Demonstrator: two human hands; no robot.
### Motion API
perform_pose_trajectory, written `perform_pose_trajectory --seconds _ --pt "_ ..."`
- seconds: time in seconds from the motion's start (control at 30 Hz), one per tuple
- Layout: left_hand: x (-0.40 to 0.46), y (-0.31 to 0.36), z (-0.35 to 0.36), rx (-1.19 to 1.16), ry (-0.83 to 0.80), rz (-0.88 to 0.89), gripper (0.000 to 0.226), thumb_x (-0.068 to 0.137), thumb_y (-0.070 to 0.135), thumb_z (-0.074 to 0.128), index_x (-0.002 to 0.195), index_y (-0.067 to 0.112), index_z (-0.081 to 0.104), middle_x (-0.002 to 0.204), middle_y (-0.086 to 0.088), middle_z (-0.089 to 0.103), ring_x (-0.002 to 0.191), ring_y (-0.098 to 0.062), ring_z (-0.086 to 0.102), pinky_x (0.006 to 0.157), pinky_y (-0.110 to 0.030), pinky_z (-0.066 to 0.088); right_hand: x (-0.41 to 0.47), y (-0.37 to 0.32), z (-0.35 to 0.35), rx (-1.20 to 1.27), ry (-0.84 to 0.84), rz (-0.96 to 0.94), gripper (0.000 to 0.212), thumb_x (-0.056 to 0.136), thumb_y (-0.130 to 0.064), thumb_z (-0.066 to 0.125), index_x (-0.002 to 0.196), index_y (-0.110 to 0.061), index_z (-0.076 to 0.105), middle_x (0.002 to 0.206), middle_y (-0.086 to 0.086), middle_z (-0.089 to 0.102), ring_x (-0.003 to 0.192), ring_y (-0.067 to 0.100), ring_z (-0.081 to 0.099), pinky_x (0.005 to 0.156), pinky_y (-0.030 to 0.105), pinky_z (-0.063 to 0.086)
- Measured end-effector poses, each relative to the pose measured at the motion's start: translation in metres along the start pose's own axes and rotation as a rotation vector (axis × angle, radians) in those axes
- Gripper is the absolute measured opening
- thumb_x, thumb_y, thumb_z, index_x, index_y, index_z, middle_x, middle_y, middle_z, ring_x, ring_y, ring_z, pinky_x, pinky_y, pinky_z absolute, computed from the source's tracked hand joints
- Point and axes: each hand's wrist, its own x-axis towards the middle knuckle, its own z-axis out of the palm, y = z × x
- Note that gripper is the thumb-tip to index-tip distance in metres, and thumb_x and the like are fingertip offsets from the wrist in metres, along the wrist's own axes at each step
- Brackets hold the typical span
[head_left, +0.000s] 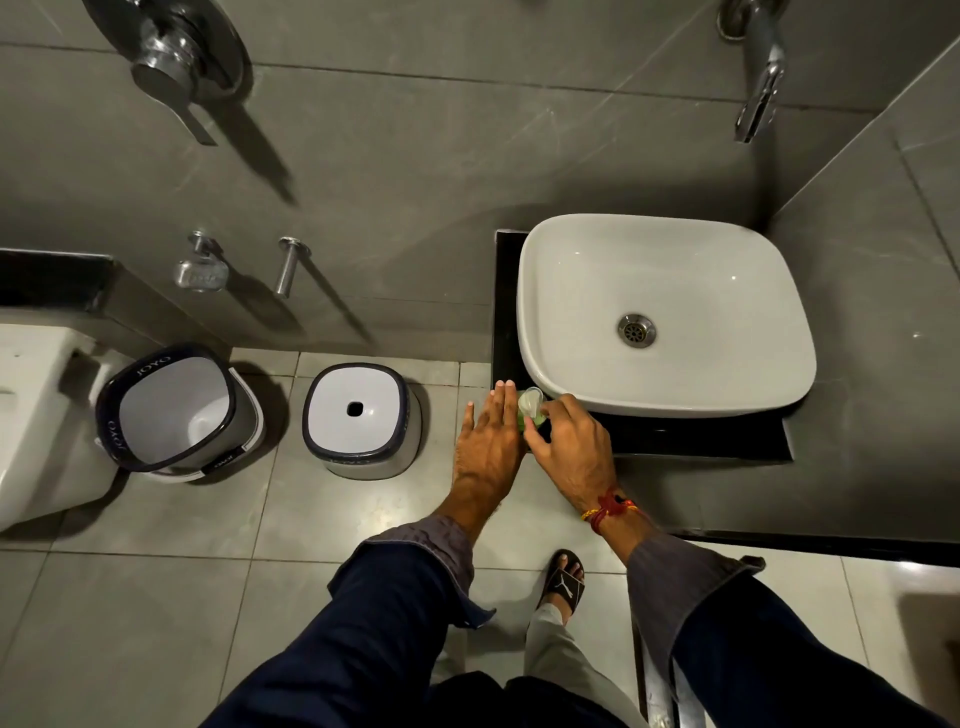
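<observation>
A small green bottle with a pale cap (531, 406) stands at the front left corner of the black counter (701, 439), just in front of the white basin (665, 312). My right hand (569, 447) curls its fingers round the bottle from the right. My left hand (488, 441) lies flat with straight fingers against the bottle's left side. Most of the bottle is hidden between the two hands.
A wall tap (758, 88) hangs above the basin. On the tiled floor to the left stand an open bucket (171, 410) and a white stool with a hole (358, 421). A toilet (31, 415) is at far left. My sandalled foot (563, 577) is below the counter.
</observation>
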Motion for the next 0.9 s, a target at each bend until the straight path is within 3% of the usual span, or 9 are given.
perform_pose_trajectory --seconds 0.1,0.17,0.27,0.33,0.5,0.73,0.9 --pt "0.0 0.0 -0.002 -0.015 0.004 -0.011 0.088 0.096 0.028 0.058 0.154 0.005 -0.004 0.164 -0.016 0.0 0.15 -0.028 0.003 0.121 -0.049 0.012 -0.005 0.003 0.001 0.038 -0.021 0.03 0.029 0.084 -0.029 0.071 0.1 -0.005 0.065 0.097 0.012 0.065 0.081 0.027 0.068 0.067 0.037 0.061" --pt "0.003 -0.001 -0.005 -0.058 0.032 -0.025 0.085 0.094 0.026 0.062 0.154 0.005 0.005 0.162 -0.018 0.016 0.147 -0.031 0.02 0.12 -0.046 0.02 -0.008 0.01 0.002 0.079 -0.053 0.059 0.032 0.082 -0.025 0.071 0.107 -0.008 0.061 0.106 0.011 0.064 0.087 0.028 0.068 0.071 0.038 0.061" --pt "0.011 -0.008 -0.01 -0.112 0.054 -0.032 0.076 0.09 0.018 0.069 0.151 0.009 0.023 0.147 -0.018 0.046 0.126 -0.036 0.051 0.104 -0.045 0.044 -0.001 0.02 0.007 0.107 -0.182 0.082 0.053 0.083 -0.02 0.071 0.13 -0.011 0.05 0.129 0.013 0.059 0.109 0.032 0.063 0.09 0.043 0.057" --pt "0.015 -0.012 -0.012 -0.136 0.059 -0.027 0.073 0.088 0.016 0.072 0.148 0.012 0.029 0.137 -0.016 0.056 0.112 -0.036 0.061 0.09 -0.045 0.053 0.007 0.02 0.012 0.1 -0.232 0.1 0.05 0.084 -0.017 0.071 0.13 -0.009 0.052 0.126 0.015 0.061 0.109 0.034 0.062 0.092 0.044 0.056" --pt "0.021 -0.021 -0.017 -0.145 0.054 -0.025 0.077 0.088 0.011 0.072 0.151 0.011 0.027 0.148 -0.015 0.046 0.12 -0.036 0.057 0.097 -0.045 0.051 0.022 0.003 0.025 -0.05 -0.21 0.085 0.026 0.088 -0.015 0.066 0.11 -0.001 0.063 0.102 0.019 0.066 0.083 0.037 0.069 0.072 0.041 0.06" --pt "0.039 -0.037 -0.026 -0.214 0.09 -0.046 0.064 0.094 0.025 0.064 0.148 0.013 0.033 0.143 -0.014 0.053 0.121 -0.035 0.057 0.1 -0.045 0.05 0.039 -0.01 0.041 -0.196 -0.236 0.064 0.028 0.079 -0.009 0.078 0.103 0.001 0.068 0.088 0.018 0.071 0.069 0.031 0.072 0.062 0.036 0.063" --pt "0.044 -0.041 -0.028 -0.152 0.112 -0.002 0.064 0.091 0.027 0.068 0.144 0.012 0.036 0.135 -0.017 0.058 0.115 -0.036 0.06 0.094 -0.046 0.054 0.042 -0.008 0.045 -0.208 -0.215 0.046 0.032 0.072 -0.007 0.083 0.1 0.0 0.07 0.083 0.017 0.071 0.063 0.03 0.071 0.056 0.036 0.063"
